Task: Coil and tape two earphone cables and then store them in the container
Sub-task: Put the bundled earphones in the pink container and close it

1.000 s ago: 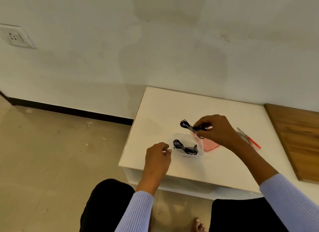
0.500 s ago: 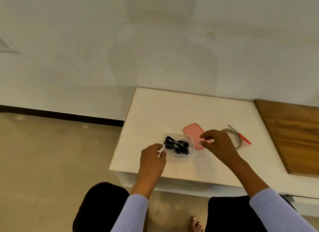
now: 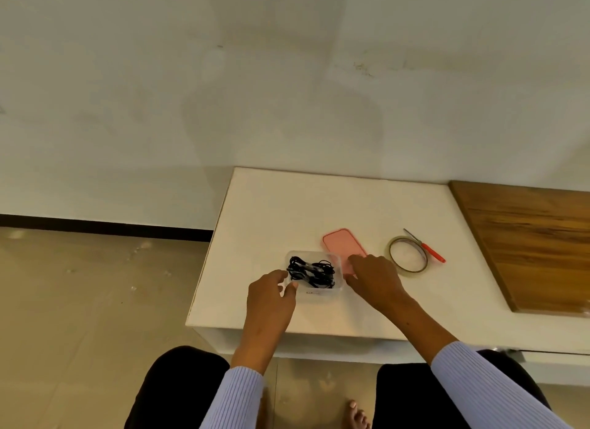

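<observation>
A clear plastic container (image 3: 319, 293) sits near the white table's front edge. Two coiled black earphone cables (image 3: 311, 272) lie inside it. My left hand (image 3: 271, 296) grips the container's left end with thumb and fingertips. A pink lid (image 3: 341, 243) lies flat just behind and to the right of the container. My right hand (image 3: 375, 280) covers the lid's near end, with fingers and thumb closing on its near corner.
A roll of clear tape (image 3: 408, 254) lies right of the lid, with red-handled scissors (image 3: 426, 246) touching its far side. A wooden board (image 3: 523, 243) covers the table's right part. The table's left edge (image 3: 207, 256) drops to the floor.
My right hand carried the second coiled cable down into the container, let go, and moved right onto the pink lid. My left hand stayed at the container's left end.
</observation>
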